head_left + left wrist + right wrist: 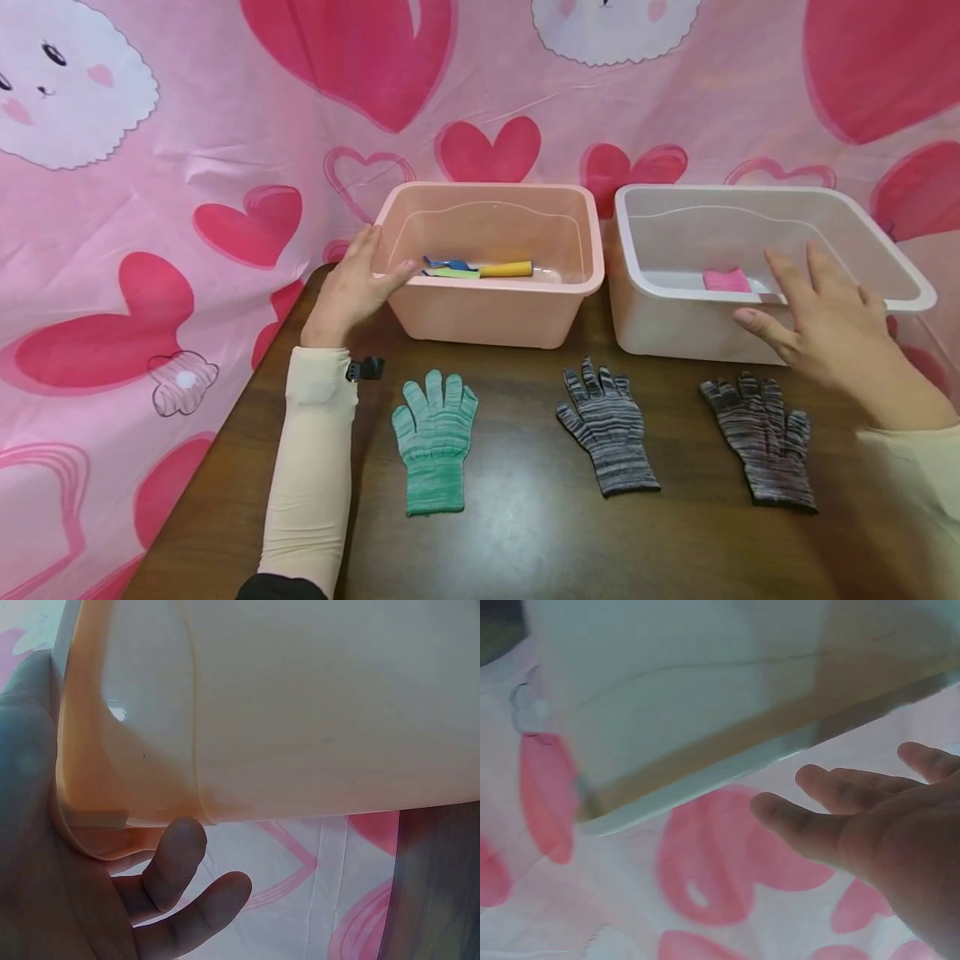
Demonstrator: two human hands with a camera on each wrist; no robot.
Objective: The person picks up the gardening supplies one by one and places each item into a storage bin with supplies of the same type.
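Observation:
My left hand [351,287] rests at the front left corner of a peach plastic bin [487,312], thumb along the front rim and fingers by the left side. In the left wrist view two loosely bent fingers [176,862] show past the bin's corner; others are partly hidden behind the rim. My right hand [828,321], fingers spread and holding nothing, hovers by the front rim of a whitish bin [690,321]. Inside the peach bin lie a yellow-handled tool [506,269], a light green piece [453,273] and a blue piece [446,262]. A pink item [725,281] lies in the whitish bin.
On the dark wooden table [525,558], in front of the bins, lie a green glove [435,450], a grey striped glove [611,433] and a dark striped glove [765,446]. Behind the bins hangs a pink cloth [510,75] with hearts.

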